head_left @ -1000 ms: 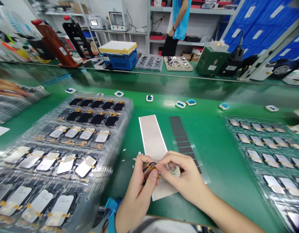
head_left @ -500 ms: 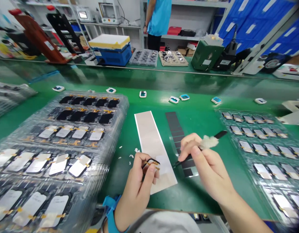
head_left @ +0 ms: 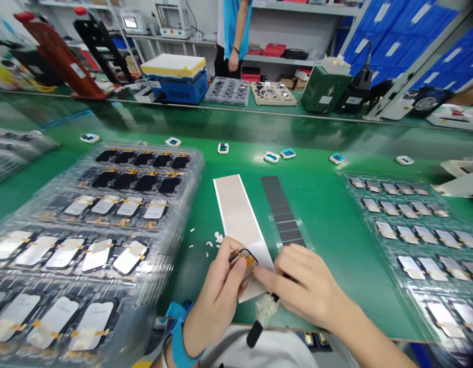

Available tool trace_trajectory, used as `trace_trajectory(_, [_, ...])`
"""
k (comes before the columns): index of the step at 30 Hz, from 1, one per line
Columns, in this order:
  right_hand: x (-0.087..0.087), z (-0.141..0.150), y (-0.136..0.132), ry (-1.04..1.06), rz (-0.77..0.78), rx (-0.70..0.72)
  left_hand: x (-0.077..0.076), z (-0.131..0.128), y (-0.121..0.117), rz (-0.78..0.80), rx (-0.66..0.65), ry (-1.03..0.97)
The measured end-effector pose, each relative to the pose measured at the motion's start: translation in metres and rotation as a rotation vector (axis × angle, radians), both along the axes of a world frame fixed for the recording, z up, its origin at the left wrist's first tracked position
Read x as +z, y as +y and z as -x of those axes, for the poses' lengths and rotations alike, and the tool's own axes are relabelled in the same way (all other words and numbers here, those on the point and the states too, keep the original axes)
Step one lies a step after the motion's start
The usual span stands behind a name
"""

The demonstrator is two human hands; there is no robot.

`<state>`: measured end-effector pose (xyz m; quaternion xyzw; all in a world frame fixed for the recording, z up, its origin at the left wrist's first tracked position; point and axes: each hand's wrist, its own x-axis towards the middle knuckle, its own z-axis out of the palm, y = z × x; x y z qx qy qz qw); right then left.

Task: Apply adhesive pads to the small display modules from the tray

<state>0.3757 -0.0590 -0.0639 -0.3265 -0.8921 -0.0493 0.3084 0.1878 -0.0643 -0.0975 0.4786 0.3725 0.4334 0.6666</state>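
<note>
Close-quarters work, this was!
Left hand point(head_left: 217, 294) pinched a black-rimmed part point(head_left: 250, 261); right hand point(head_left: 311, 283), just beside, gripped a black tool point(head_left: 254, 334) (wrapped midway).

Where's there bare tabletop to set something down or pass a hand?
The widest patch is the green tabletop between the dark-strip sheet and right-hand tray. A narrower gap separates the left-hand tray stack from the pale sheet, with white scraps in it. It's crowded at the pale sheet's near end, around the left hand and right hand.
</note>
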Motion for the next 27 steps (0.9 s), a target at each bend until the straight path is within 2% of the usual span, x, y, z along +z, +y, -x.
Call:
trace_trajectory(3, [0.006,0.002,0.005,-0.082,-0.088,0.036,0.002,0.0,0.002,-0.019,-0.009,0.009])
trace_trajectory(6, [0.006,0.006,0.005,0.006,-0.013,0.099,0.003,0.0,0.002,-0.026,-0.038,0.008])
trace_trajectory(8, [0.003,0.01,0.005,0.251,0.214,0.047,0.003,0.0,0.002,-0.031,-0.041,-0.007])
trace_trajectory(11, [0.0,0.012,0.011,0.667,0.718,-0.109,0.004,0.0,0.003,-0.053,-0.02,-0.004])
trace_trajectory(12, [0.0,0.011,0.015,0.762,0.865,-0.13,0.004,0.0,0.003,-0.067,-0.013,0.005])
trace_trajectory(14, [0.0,0.008,0.022,0.876,1.066,-0.112,0.003,0.001,0.003,-0.093,-0.015,0.022])
trace_trajectory(16, [0.0,0.005,0.027,0.885,1.176,-0.098,0.001,0.002,0.002,-0.101,-0.037,0.034])
trace_trajectory(20, [-0.003,0.003,0.025,0.766,1.372,-0.061,-0.004,0.003,0.0,-0.117,-0.046,0.097])
trace_trajectory(27, [-0.011,0.009,0.019,0.775,1.415,-0.088,-0.007,0.006,0.0,-0.153,-0.049,0.208])
